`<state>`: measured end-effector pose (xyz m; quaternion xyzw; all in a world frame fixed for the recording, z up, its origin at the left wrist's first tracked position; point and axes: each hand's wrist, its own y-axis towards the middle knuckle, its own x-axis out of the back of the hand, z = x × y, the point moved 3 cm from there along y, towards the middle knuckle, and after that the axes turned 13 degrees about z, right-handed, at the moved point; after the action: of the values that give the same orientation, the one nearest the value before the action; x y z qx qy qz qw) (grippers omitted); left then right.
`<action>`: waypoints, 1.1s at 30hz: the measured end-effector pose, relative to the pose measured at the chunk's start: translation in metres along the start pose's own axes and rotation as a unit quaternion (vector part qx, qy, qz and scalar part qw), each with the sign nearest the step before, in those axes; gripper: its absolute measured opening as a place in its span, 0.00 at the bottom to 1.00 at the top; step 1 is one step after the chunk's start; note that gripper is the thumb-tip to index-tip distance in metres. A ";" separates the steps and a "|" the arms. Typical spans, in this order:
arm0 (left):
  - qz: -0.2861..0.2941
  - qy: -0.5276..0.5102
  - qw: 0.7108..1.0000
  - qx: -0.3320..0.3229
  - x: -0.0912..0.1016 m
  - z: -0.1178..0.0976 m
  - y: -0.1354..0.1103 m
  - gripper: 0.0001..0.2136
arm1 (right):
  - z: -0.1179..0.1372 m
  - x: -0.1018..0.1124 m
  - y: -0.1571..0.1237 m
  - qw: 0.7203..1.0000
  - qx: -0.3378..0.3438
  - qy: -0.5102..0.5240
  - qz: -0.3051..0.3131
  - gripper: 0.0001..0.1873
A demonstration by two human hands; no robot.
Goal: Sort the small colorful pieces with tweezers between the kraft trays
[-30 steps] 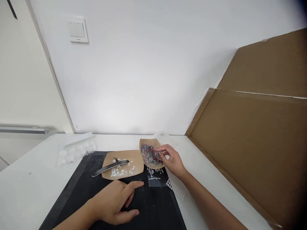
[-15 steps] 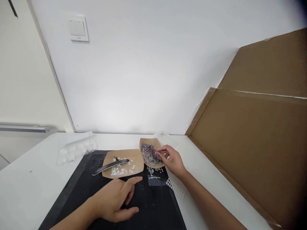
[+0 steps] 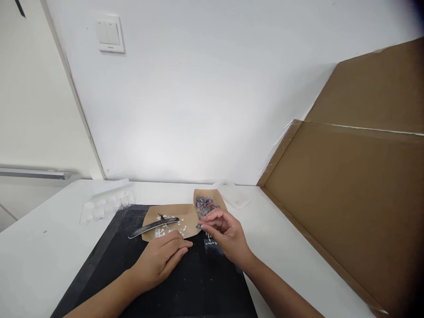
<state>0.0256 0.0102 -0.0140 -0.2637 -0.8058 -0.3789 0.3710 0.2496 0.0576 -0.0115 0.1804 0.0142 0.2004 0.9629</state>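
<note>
My right hand (image 3: 228, 232) pinches a small grey pointed piece (image 3: 198, 226) between thumb and fingertips, too small to name surely. It hovers by the near edge of a brown paper tray (image 3: 202, 192) holding a heap of small translucent coloured pieces (image 3: 205, 205). My left hand (image 3: 162, 256) is closed over the black mat (image 3: 179, 287), thumb drawn up against the forefinger; anything between them is hidden. Just beyond it sits a wider brown paper tray (image 3: 188, 213) with scattered white chips (image 3: 160, 231). A curved dark nail file (image 3: 154, 227) lies across that tray's left rim.
Small white strips on a dark card (image 3: 212, 248) lie partly under my right hand. A clear plastic tray (image 3: 106, 206) stands at the back left, and a clear lid-like piece (image 3: 233, 196) lies behind the heap. A cardboard panel (image 3: 347, 185) borders the white table on the right.
My right hand has drawn back left and nearer from the coloured heap, now with the grey piece. My left thumb has closed up to the forefinger. The view has shifted slightly.
</note>
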 end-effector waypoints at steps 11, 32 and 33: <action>-0.052 -0.100 0.993 0.034 -0.003 -0.003 -0.001 0.17 | 0.004 -0.026 -0.010 0.993 -0.025 0.095 0.072 0.14; -0.089 -0.290 0.948 0.096 -0.004 0.001 0.003 0.07 | 0.007 -0.025 -0.011 0.991 -0.044 0.102 0.077 0.15; -0.092 -0.299 0.945 0.097 -0.005 0.001 0.003 0.07 | 0.007 -0.024 -0.010 0.991 -0.043 0.104 0.075 0.15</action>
<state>0.0297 0.0120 -0.0171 -0.2524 -0.9332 -0.2353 0.1005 0.2316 0.0371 -0.0095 0.1180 0.0918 0.2903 0.9452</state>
